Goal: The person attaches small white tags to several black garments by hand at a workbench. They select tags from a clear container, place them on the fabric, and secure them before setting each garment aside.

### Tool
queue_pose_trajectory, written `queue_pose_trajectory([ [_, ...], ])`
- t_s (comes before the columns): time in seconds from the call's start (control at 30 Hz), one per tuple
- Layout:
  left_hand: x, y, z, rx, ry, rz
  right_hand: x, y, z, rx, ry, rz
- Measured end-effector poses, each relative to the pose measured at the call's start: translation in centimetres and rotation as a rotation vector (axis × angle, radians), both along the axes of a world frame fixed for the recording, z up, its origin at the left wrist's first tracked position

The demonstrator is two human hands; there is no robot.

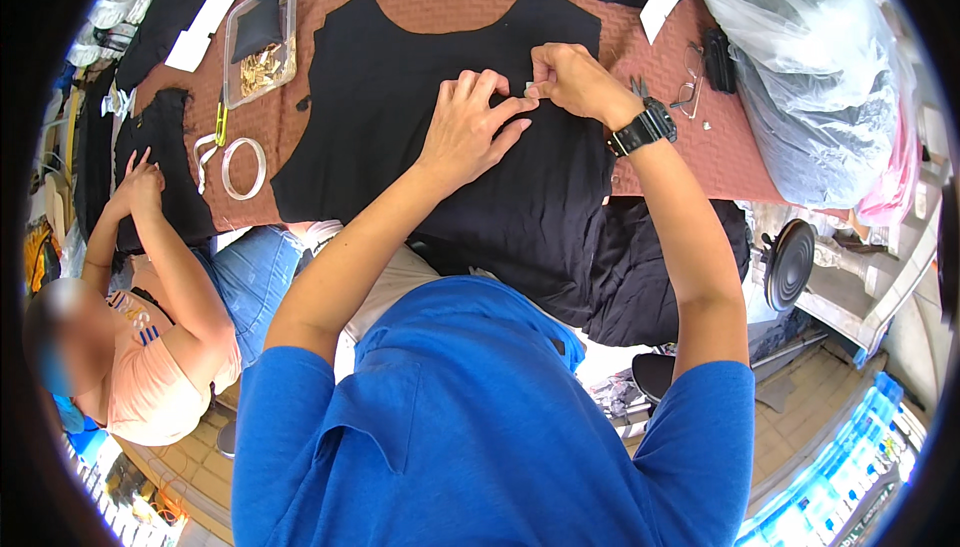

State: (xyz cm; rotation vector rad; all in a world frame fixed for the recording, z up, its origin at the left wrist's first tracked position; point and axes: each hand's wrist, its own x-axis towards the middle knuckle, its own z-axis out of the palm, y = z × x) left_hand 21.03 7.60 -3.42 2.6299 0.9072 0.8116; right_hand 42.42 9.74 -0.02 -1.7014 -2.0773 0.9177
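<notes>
A black garment piece (380,117) with a scooped neckline is spread across the table, its lower part hanging over the near edge. My left hand (470,129) rests on its middle, fingers spread and bent, the index fingertip reaching the spot where my right hand works. My right hand (580,85), with a black watch on the wrist, pinches a small pale piece (533,91) between thumb and finger, just above the cloth. What that piece is, I cannot make out. Small dark scissors (638,87) lie partly hidden beside the right wrist.
A clear plastic box (262,42) holds gold-coloured small parts; a yellow cutter (221,122) and white ring (244,169) lie nearby. Eyeglasses (688,93) and a large plastic bag (800,67) are at right. A co-worker (165,377) handles black cloth at left.
</notes>
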Motion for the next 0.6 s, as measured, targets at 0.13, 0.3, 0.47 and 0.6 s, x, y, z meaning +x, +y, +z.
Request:
queue_pose_trajectory([
  [0.13,0.2,-0.2,0.4,0.053,0.023,-0.016,-0.2,0.3,0.5,-0.048,-0.072,0.019],
  [0.3,-0.1,0.2,0.0,0.008,-0.014,-0.03,-0.3,0.5,0.9,-0.143,-0.09,-0.041],
  [0.47,-0.4,0.0,0.2,0.055,-0.017,-0.04,0.5,1.0,0.9,-0.155,-0.036,-0.031],
  [0.6,-0.6,-0.2,0.2,0.047,0.008,-0.052,0.8,1.9,0.8,-0.207,0.006,-0.039],
])
